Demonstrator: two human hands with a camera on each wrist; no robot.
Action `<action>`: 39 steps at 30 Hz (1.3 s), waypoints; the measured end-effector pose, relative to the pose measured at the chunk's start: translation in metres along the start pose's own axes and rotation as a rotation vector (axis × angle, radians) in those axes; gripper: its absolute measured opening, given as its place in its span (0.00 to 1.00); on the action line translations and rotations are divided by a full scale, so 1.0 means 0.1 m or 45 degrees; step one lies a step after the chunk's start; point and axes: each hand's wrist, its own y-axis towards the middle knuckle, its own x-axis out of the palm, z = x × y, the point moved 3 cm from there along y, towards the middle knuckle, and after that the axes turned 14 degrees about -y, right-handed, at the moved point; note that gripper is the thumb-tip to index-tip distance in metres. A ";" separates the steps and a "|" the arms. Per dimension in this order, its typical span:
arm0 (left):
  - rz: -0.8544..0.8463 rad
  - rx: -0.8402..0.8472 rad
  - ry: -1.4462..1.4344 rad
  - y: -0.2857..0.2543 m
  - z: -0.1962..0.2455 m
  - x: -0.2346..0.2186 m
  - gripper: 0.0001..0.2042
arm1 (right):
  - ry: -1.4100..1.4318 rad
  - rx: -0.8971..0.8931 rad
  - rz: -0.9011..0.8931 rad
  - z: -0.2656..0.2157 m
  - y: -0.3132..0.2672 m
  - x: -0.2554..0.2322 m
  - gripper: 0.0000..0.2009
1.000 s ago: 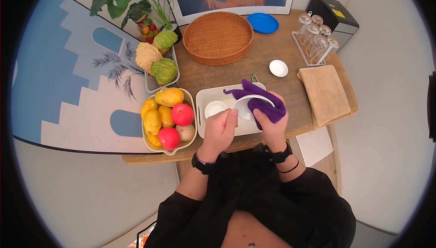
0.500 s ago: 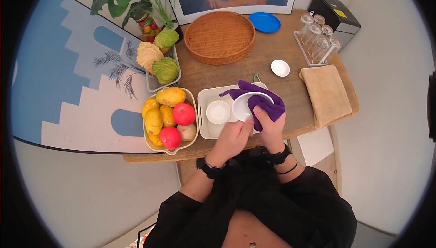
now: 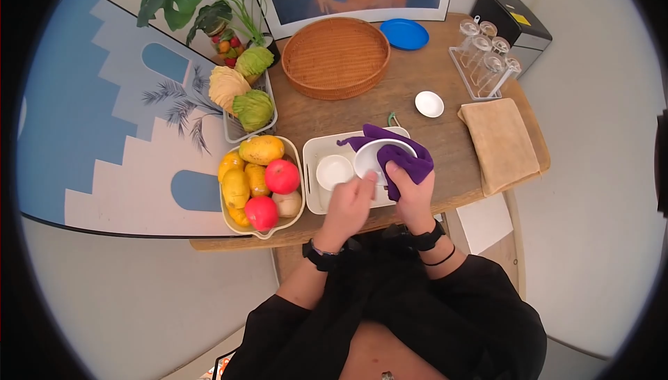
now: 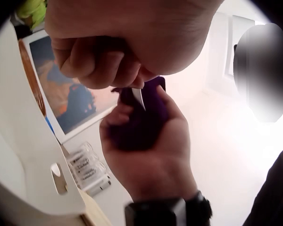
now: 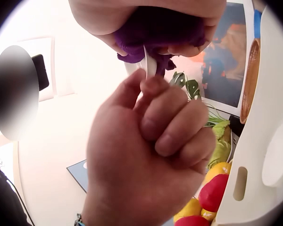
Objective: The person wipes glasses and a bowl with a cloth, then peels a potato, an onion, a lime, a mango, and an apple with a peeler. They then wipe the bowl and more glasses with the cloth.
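Note:
A white bowl (image 3: 367,156) is held tilted above the white tray (image 3: 307,185). My right hand (image 3: 415,202) grips its right side through a bunched purple cloth (image 3: 412,166), thumb on the cloth inside the bowl. The left hand (image 3: 349,211), fingers curled, is at the bowl's near rim; in the right wrist view, the thumb and forefinger of this hand (image 5: 151,136) pinch the rim (image 5: 151,64). Cloth (image 4: 144,120) fills the right hand (image 4: 155,162) in the left wrist view. Another white bowl (image 3: 335,172) sits inside the tray.
Left of the tray stands a basket of fruit (image 3: 236,186), with cabbages (image 3: 252,109) behind. A wicker tray (image 3: 336,58), blue plate (image 3: 405,34) and small white dish (image 3: 429,104) lie farther back. Glasses (image 3: 491,64) and a folded tan cloth (image 3: 497,147) are at right.
The left hand has shifted right along the near side of the bowl, then slightly back left. The bowl and purple cloth have moved a little left, still in the right hand.

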 end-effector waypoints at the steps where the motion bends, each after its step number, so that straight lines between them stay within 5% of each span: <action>1: 0.003 0.005 0.005 0.04 0.07 -0.07 0.20 | -0.063 -0.032 -0.022 -0.03 0.00 0.00 0.15; 5: -0.023 0.106 0.211 0.08 0.25 -0.09 0.20 | 0.062 0.055 0.042 0.01 -0.05 0.11 0.17; 9: -0.088 0.024 -0.194 -0.03 0.00 0.15 0.18 | 0.105 0.029 0.104 -0.10 -0.04 0.14 0.14; 11: -0.150 -0.016 0.130 -0.03 0.05 0.06 0.18 | -0.023 -0.052 0.086 -0.09 -0.02 0.04 0.14; 15: -0.004 0.111 0.070 0.10 0.31 -0.17 0.17 | -0.074 -0.105 0.075 -0.07 -0.03 -0.01 0.15; 19: 0.126 0.070 -0.057 0.09 0.07 -0.04 0.17 | 0.141 0.132 0.065 0.03 -0.06 0.08 0.14; 21: 0.093 0.066 -0.051 0.06 0.04 0.00 0.17 | -0.062 -0.016 0.109 0.04 -0.03 0.09 0.18; 24: -0.197 -0.078 -0.173 -0.04 -0.16 0.13 0.18 | 0.024 0.075 0.090 0.03 -0.05 0.06 0.15; 29: -0.328 0.057 -0.182 -0.06 -0.04 0.09 0.20 | 0.033 0.000 0.008 -0.08 -0.03 0.04 0.13; 31: -0.005 0.066 0.016 0.01 0.07 -0.10 0.20 | 0.095 -0.007 0.033 -0.08 -0.03 0.03 0.13; 35: 0.095 0.318 0.155 0.06 0.36 -0.18 0.20 | 0.069 0.092 -0.056 -0.03 -0.09 0.09 0.14; 39: 0.127 0.237 0.140 -0.08 0.06 0.07 0.22 | 0.299 0.210 0.032 0.03 -0.12 0.15 0.15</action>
